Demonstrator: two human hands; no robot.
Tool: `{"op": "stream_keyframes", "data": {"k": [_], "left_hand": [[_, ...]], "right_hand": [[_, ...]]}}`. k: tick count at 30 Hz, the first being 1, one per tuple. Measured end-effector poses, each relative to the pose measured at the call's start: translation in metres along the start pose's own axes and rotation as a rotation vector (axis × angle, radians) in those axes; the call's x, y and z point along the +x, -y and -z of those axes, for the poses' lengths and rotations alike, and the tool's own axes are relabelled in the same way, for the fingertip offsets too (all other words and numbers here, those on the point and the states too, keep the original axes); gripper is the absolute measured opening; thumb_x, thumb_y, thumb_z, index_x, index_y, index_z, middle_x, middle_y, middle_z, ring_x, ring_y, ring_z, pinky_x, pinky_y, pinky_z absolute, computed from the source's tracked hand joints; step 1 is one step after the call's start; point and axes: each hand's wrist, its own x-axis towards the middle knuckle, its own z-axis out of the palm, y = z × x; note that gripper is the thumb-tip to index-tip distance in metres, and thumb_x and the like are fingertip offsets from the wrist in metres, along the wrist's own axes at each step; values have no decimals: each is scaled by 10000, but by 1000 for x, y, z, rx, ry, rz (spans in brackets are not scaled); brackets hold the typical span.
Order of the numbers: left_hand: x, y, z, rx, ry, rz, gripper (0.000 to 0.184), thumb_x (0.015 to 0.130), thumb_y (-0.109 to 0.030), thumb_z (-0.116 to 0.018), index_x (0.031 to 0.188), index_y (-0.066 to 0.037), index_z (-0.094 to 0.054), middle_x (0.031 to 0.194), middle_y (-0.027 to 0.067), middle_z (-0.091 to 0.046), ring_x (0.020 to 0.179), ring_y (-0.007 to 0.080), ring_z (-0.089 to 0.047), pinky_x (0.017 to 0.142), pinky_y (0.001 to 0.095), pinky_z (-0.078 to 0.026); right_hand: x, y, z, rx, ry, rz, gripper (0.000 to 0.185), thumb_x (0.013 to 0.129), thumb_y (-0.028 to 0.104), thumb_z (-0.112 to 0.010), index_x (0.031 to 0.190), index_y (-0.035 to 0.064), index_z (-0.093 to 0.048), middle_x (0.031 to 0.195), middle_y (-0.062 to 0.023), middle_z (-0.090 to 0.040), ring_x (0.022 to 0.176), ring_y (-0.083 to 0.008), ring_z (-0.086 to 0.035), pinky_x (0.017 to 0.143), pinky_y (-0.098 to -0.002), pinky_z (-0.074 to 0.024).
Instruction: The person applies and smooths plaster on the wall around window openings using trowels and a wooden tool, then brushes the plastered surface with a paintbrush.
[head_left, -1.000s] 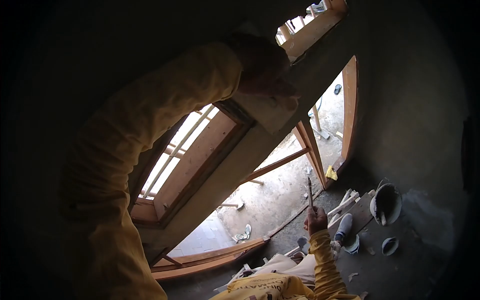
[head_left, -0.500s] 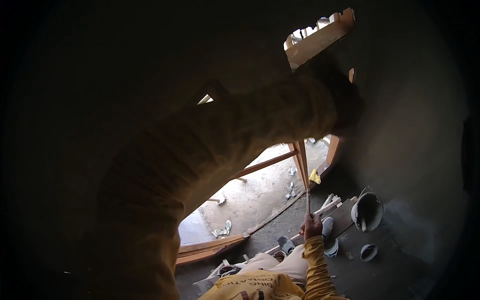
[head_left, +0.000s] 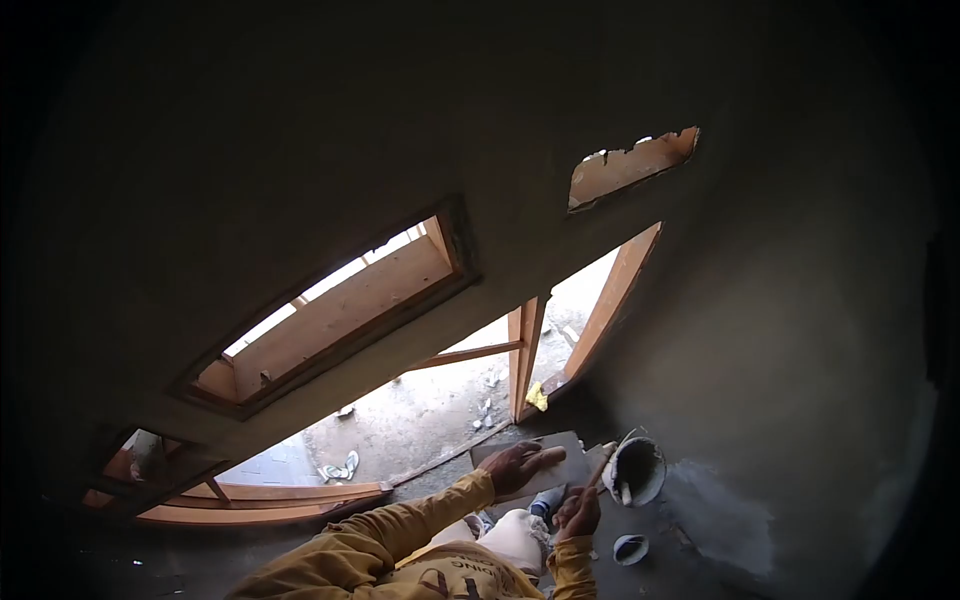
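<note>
Dim wall (head_left: 780,310) behind; the left hand (head_left: 510,468) grips the float (head_left: 568,443) by its handle (head_left: 548,458), the right hand (head_left: 578,512) closed round a stick (head_left: 602,467) near the bucket (head_left: 660,480)

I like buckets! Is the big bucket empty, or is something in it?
Not empty: a pale, stick-like thing shows inside the big bucket. It's too dark in there to tell how full it is.

Left hand (head_left: 510,468) holds float (head_left: 571,447); right hand (head_left: 578,512) grips stick (head_left: 602,464) near bucket (head_left: 648,471).
</note>
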Motion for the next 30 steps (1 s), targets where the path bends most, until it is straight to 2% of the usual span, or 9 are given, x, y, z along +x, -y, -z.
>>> {"op": "stream_keyframes", "data": {"k": [5, 9, 10, 13, 15, 20, 23, 25, 30], "left_hand": [[-16, 17, -36, -317, 47, -69, 625, 991, -494, -397, 1466, -93, -330, 1207, 116, -614, 1120, 243, -579, 980, 346, -431], [-17, 29, -41, -897, 382, 166, 701, 1000, -480, -391, 1494, -21, -200, 1072, 88, -606, 991, 150, -582, 913, 293, -467], [-21, 28, -42, -1104, 348, 208, 632, 992, -477, -420, 1467, -76, -306, 1107, 63, -612, 911, 117, -586, 825, 273, -484], [-32, 5, -23, -1250, 324, 201, 623, 1018, -441, -366, 1485, -42, -260, 1094, 96, -611, 992, 153, -587, 909, 296, -465], [-42, -24, -1, -631, -43, -69, 544, 1028, -404, -348, 1438, -48, -376, 1117, 113, -614, 995, 168, -598, 888, 306, -488], [-61, -38, 8, -778, -77, -33, 432, 1012, -320, -405, 1361, -82, -497, 1047, 132, -664, 921, 209, -643, 810, 358, -509], [-72, -36, 10, -230, -320, -284, 438, 1002, -302, -428, 1363, -58, -478, 1056, 151, -654, 953, 218, -638, 865, 361, -505], [-81, -39, 18, -443, -164, -111, 434, 1005, -302, -431, 1365, -63, -476, 1171, 146, -631, 1030, 206, -614, 912, 336, -478], [-96, -20, 27, -592, -119, -33, 397, 1016, -297, -428, 1299, -43, -541, 1284, 99, -593, 1080, 197, -599, 920, 305, -466]], "right_hand": [[-9, 10, -39, -349, 321, 44, 296, 943, 281, -462, 760, 66, -549, 582, -13, -520, 390, -100, -414, 373, -256, -334], [-20, 4, -71, -338, 225, 66, 273, 946, 275, -547, 778, 60, -544, 613, -18, -551, 431, -106, -486, 394, -286, -398], [-19, 2, -73, -326, 220, 41, 260, 942, 274, -573, 796, 61, -545, 641, -20, -566, 455, -108, -508, 403, -299, -418], [-5, -9, -65, -154, 182, -13, 218, 941, 263, -564, 844, 67, -556, 712, -24, -595, 555, -118, -564, 471, -293, -467], [1, -3, -52, -93, 167, -66, 194, 941, 255, -554, 912, 67, -592, 805, -46, -623, 677, -142, -608, 570, -292, -508], [-32, 42, -95, -47, 192, -221, 314, 920, 299, -609, 1093, 39, -572, 809, -44, -608, 695, -179, -624, 563, -312, -517], [-20, 21, -87, 9, 272, -134, 272, 946, 321, -570, 1092, 92, -587, 898, -25, -616, 784, -145, -621, 633, -298, -529], [-23, 18, -96, -208, 214, 106, 284, 932, 326, -597, 1043, 64, -606, 907, -33, -622, 777, -130, -617, 631, -287, -520], [-33, 38, -114, -99, 175, 130, 98, 846, 91, -585, 928, 37, -588, 722, -58, -630, 601, -110, -578, 553, -237, -482]]}}
